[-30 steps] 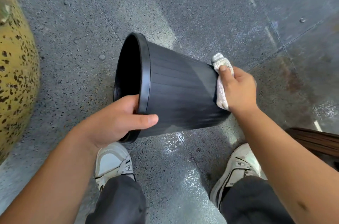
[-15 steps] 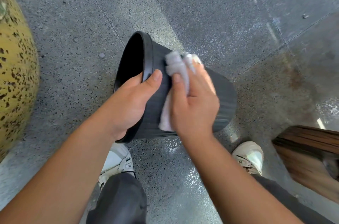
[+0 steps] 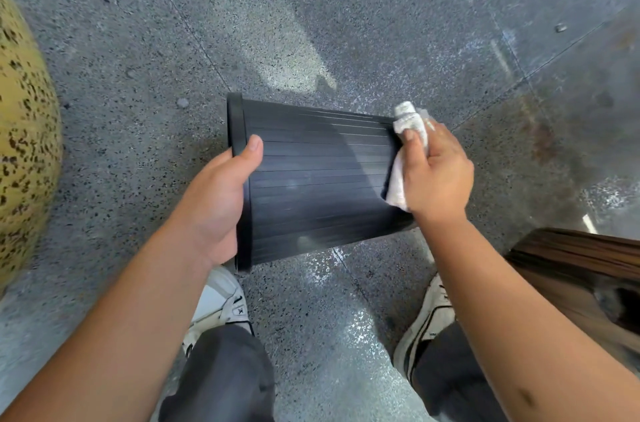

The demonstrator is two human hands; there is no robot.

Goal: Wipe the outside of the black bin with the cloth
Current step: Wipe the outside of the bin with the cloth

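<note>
The black bin [image 3: 311, 186] is held sideways above the floor, its ribbed outer wall facing me, rim to the left and base to the right. My left hand [image 3: 214, 200] grips the rim, thumb lying on the outer wall. My right hand [image 3: 433, 176] holds a crumpled white cloth [image 3: 407, 131] pressed against the bin's base end. The bin's opening and its underside are hidden from me.
Speckled grey floor [image 3: 311, 23] lies all around. A large yellow spotted rounded object [image 3: 24, 144] fills the left edge. A brown wooden piece [image 3: 581, 255] sits at lower right. My two white shoes [image 3: 221, 307] stand just under the bin.
My right hand has slid the cloth from near the rim back to the base end. The bin has turned so its side wall faces me instead of the opening.
</note>
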